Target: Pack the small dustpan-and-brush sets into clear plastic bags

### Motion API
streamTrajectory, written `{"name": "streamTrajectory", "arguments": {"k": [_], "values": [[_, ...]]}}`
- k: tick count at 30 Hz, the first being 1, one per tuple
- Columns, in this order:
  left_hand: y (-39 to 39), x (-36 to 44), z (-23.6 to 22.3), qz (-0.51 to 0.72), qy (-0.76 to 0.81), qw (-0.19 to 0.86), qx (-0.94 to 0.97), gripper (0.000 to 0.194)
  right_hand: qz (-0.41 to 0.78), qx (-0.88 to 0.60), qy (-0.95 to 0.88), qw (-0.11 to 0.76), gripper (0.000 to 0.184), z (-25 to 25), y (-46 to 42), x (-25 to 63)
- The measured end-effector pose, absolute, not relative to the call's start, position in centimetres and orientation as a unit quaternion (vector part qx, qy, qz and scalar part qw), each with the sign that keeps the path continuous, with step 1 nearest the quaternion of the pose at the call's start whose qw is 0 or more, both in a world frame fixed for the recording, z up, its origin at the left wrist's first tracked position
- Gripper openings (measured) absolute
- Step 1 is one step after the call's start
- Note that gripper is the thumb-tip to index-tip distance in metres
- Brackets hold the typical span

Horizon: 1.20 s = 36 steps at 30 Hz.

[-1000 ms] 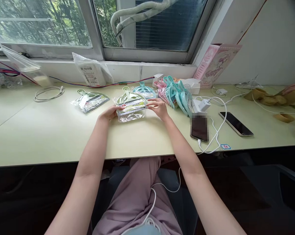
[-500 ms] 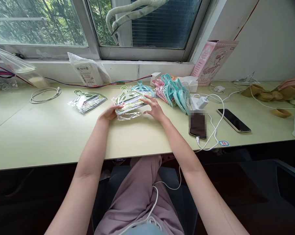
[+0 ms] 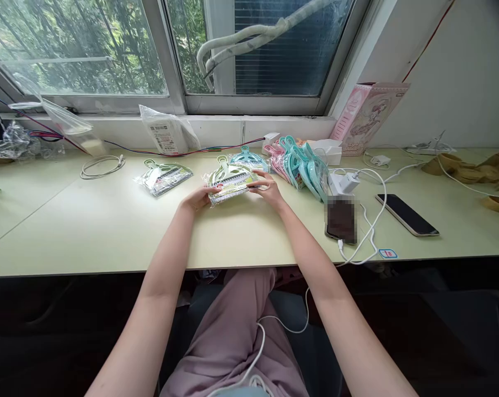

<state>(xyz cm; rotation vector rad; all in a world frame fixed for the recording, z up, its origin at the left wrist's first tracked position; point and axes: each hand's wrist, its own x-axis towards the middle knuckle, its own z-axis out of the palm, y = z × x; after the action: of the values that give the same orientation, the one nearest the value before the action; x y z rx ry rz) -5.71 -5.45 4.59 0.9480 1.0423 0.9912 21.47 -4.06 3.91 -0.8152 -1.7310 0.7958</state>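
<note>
A clear plastic packet (image 3: 231,185) with a green, hanger-shaped item and a printed card inside is held tilted just over the table. My left hand (image 3: 198,198) pinches its left edge, thumb on top. At the right edge, my right hand (image 3: 269,191) grips it between thumb and fingers. Behind it lies a blue packet (image 3: 249,158) of similar shape, partly covered. To the left rests another green packet (image 3: 164,176), flat on the table. A bunch of teal hanger-shaped items (image 3: 302,164) lies to the right, beside pink ones (image 3: 275,157).
A charging phone (image 3: 341,220) with white cables and a second phone (image 3: 407,215) lie on the right of the table (image 3: 121,231). Along the back are a coiled cable (image 3: 102,166), a plastic-wrapped pack (image 3: 166,132) and a pink box (image 3: 369,118). At far right, part of another person's hand shows.
My right fingers have closed onto the packet's right edge from a spread pose. The packet's loose plastic at the front is now less visible. The camera view has shifted.
</note>
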Motion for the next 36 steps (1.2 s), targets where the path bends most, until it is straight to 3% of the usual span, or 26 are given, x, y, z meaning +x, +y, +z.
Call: {"name": "streamTrajectory", "arguments": {"k": [21, 31, 36], "values": [[-5.7, -5.0, 5.3, 0.417, 0.475, 0.647, 0.426, 0.042, 0.310, -0.363, -0.716, 0.509, 0.012, 4.5, -4.0, 21.4], [-5.6, -5.8, 5.1, 0.390, 0.483, 0.640, 0.453, 0.037, 0.212, -0.401, -0.765, 0.458, 0.008, 3.1, -3.1, 21.1], [-5.7, -5.7, 5.4, 0.394, 0.447, 0.641, 0.484, 0.032, 0.165, -0.403, -0.758, 0.485, 0.007, 3.5, -3.6, 20.9]]}}
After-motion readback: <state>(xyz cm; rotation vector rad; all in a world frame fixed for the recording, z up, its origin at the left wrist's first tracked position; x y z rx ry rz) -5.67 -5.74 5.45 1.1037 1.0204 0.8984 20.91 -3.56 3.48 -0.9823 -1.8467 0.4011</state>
